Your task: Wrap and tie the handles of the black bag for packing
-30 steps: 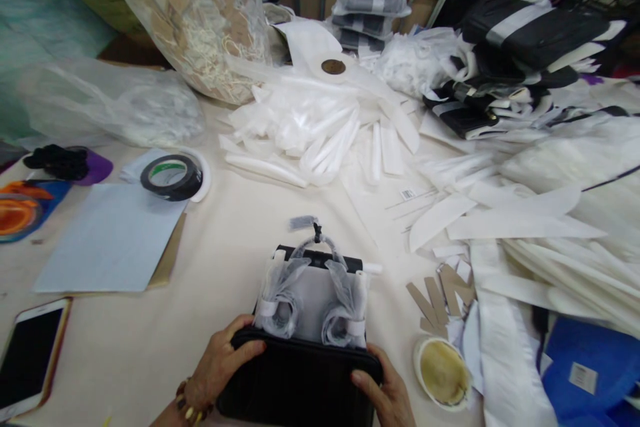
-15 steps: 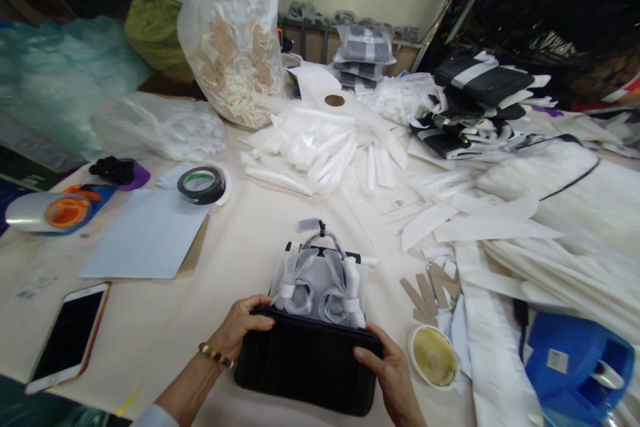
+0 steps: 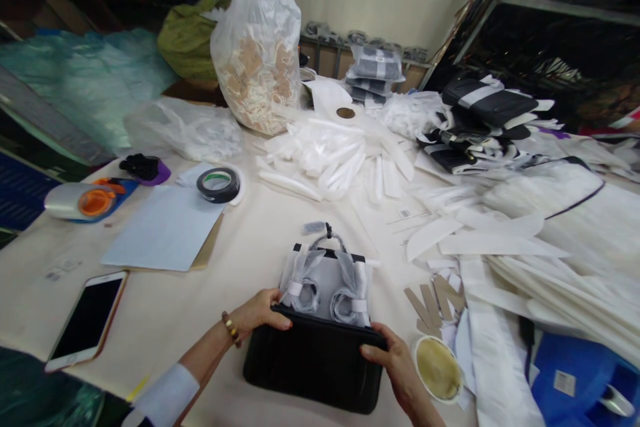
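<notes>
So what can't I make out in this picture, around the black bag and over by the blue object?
All in the head view:
- How far the left hand and right hand reach behind the black bag: hidden by the bag itself.
- The bag's inside: hidden by its front.
- The blue object's lower part: cut off by the bottom edge.
- Print on its white label: too small.
</notes>
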Motion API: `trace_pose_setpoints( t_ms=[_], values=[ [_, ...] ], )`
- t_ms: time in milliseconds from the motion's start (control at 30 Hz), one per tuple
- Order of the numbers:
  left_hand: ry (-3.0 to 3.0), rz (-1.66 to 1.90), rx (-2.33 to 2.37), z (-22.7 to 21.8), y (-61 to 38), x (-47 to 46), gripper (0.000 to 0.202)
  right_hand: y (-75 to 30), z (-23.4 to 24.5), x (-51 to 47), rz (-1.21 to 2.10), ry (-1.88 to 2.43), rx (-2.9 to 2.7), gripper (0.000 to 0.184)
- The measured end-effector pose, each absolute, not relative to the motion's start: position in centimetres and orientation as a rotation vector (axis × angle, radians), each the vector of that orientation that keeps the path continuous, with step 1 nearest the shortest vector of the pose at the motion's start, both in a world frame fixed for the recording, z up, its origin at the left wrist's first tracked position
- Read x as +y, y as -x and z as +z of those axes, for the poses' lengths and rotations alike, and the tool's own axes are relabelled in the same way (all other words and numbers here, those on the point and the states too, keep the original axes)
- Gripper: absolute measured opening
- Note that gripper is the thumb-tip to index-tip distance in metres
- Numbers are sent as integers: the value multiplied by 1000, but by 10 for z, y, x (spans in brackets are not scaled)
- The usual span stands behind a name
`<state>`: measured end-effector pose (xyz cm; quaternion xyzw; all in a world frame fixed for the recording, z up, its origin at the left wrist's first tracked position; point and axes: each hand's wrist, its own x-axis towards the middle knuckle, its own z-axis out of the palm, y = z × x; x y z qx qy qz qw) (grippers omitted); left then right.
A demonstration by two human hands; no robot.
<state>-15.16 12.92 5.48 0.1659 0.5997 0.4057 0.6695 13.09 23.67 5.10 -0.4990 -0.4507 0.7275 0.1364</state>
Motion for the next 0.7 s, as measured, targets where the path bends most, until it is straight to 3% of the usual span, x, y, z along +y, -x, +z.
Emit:
trace_pose_setpoints(
  t_ms=[167,400,700],
  values=[
    [-303,901,1275,53,148,137,34,-125,54,246,2219,1409,-1300,31],
    [-223,973,1225,50,146,131,35,-129,38,234,2216,1386,-1062,45],
    [-430,794,1129,56,162,148,38,-119,60,257,2407,1224,-1314,40]
  ],
)
